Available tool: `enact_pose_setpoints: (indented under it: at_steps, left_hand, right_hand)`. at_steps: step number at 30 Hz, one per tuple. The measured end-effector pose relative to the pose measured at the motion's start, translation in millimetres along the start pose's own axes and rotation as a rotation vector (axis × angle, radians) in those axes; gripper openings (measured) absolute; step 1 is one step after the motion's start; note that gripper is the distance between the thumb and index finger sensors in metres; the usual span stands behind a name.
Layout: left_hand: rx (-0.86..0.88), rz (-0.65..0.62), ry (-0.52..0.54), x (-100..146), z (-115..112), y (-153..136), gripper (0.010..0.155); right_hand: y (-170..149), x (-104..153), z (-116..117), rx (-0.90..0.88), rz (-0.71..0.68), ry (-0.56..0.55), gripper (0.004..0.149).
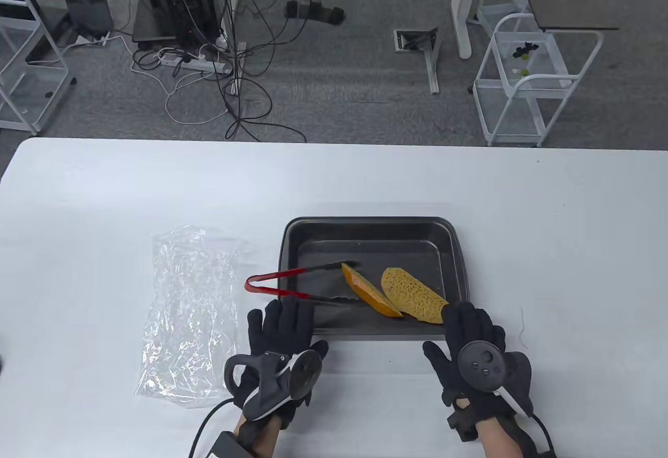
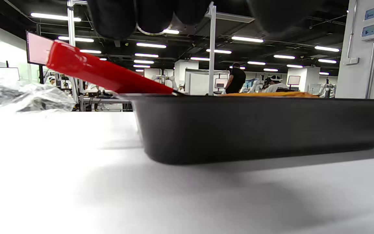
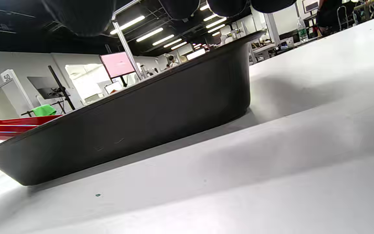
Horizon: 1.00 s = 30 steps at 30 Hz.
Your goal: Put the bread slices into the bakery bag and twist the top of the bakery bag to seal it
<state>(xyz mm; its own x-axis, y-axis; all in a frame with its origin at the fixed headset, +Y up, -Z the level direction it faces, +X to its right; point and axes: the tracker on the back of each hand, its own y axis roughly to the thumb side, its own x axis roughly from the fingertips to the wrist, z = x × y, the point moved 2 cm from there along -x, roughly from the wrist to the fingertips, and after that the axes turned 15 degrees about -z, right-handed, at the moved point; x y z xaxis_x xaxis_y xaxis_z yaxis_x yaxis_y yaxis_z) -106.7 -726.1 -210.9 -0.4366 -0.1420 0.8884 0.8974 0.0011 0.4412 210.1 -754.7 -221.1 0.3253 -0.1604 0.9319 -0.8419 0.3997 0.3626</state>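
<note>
Two bread slices lie in the near right of a dark baking tray: an orange-crusted slice and a porous yellow slice. Red-handled tongs rest across the tray's left rim, tips by the orange slice. A crumpled clear bakery bag lies flat left of the tray. My left hand lies flat at the tray's near left edge, fingers straight, just short of the tongs. My right hand lies flat at the near right corner. Both wrist views show the tray wall close ahead.
The white table stretches wide around the tray. Its far edge meets a floor with cables, a cart and desk legs. A thin thread lies right of my right hand.
</note>
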Motion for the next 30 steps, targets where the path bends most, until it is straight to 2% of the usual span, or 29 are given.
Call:
enact_pose_setpoints:
  at_steps: [17,22,30]
  left_hand:
    - [0.038,0.001,-0.024,-0.3,-2.9,-2.7,0.078]
    - [0.04,-0.006,-0.039,-0.9,-3.9,-1.7,0.078]
    - [0.033,0.044,0.022,5.3,9.6,-7.5,0.078]
  right_hand:
    - [4.6,1.1,-2.2,0.002,-0.015,-0.01,0.083]
    - [12.3,2.2,-4.4,0.082,-0.043,-0.018,0.085]
    - [22.4,3.8,-2.2,0.109,-0.06,0.008,0.087]
